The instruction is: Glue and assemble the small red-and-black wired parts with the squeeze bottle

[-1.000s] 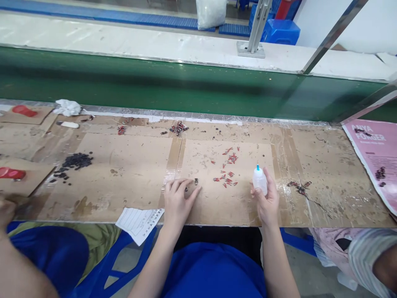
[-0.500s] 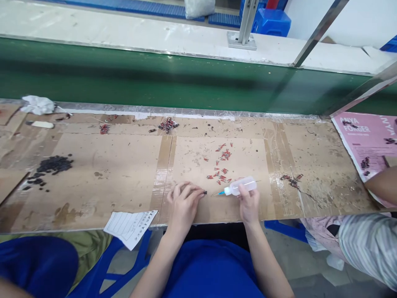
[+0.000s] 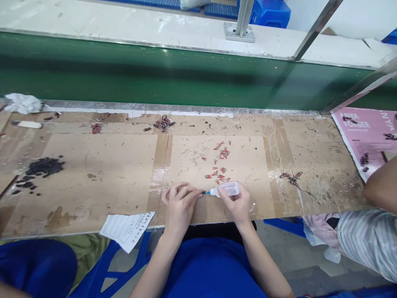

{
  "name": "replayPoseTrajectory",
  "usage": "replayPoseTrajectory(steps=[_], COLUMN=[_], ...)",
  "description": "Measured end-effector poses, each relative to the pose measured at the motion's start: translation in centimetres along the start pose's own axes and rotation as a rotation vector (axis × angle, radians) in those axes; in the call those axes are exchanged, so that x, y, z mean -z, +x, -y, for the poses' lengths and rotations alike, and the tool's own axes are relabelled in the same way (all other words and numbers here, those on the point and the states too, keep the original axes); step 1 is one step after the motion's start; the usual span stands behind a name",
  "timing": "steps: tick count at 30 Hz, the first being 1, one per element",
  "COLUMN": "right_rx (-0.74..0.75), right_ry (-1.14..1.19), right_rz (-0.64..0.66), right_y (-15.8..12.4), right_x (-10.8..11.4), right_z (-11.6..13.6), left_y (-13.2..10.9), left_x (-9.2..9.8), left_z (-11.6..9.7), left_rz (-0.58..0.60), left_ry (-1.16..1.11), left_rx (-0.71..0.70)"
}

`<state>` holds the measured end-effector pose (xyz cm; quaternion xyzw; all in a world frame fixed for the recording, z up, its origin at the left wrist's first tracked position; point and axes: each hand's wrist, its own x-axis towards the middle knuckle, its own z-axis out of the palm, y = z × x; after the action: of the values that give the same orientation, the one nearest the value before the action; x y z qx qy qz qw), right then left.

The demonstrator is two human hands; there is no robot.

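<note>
My left hand [image 3: 181, 203] is closed in a pinch on a small black piece [image 3: 203, 192] just above the cardboard. In my right hand [image 3: 238, 203] lies a clear squeeze bottle [image 3: 228, 189] with a blue needle tip, held tilted nearly flat. Its tip [image 3: 208, 192] points left and meets the black piece, or comes very close; contact is too small to tell. Beyond my hands several small red pieces [image 3: 223, 153] with dark ends are scattered on the cardboard.
A heap of black pieces [image 3: 45, 166] lies at the left, with a lined paper slip [image 3: 127, 231] over the front edge. Dark-red clusters [image 3: 164, 123] lie behind and to the right. A green wall [image 3: 186, 80] runs along the back. A person's arm [image 3: 381, 186] is at the right.
My right hand has moved left with the bottle, bringing its tip up to the black piece. The left hand keeps its pinch. The whole view has shifted slightly.
</note>
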<state>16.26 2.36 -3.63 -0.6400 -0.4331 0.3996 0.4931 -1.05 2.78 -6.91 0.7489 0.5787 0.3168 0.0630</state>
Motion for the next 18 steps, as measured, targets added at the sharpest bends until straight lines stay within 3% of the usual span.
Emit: replayPoseTrajectory(steps=[18], right_rx=[0.010], right_ry=[-0.019], right_rz=[-0.013], right_y=[-0.11], right_x=[0.08], right_z=[-0.39], left_y=[0.26], left_x=[0.45], left_z=[-0.31], left_rz=[-0.005], left_ry=[0.019], left_rx=[-0.017])
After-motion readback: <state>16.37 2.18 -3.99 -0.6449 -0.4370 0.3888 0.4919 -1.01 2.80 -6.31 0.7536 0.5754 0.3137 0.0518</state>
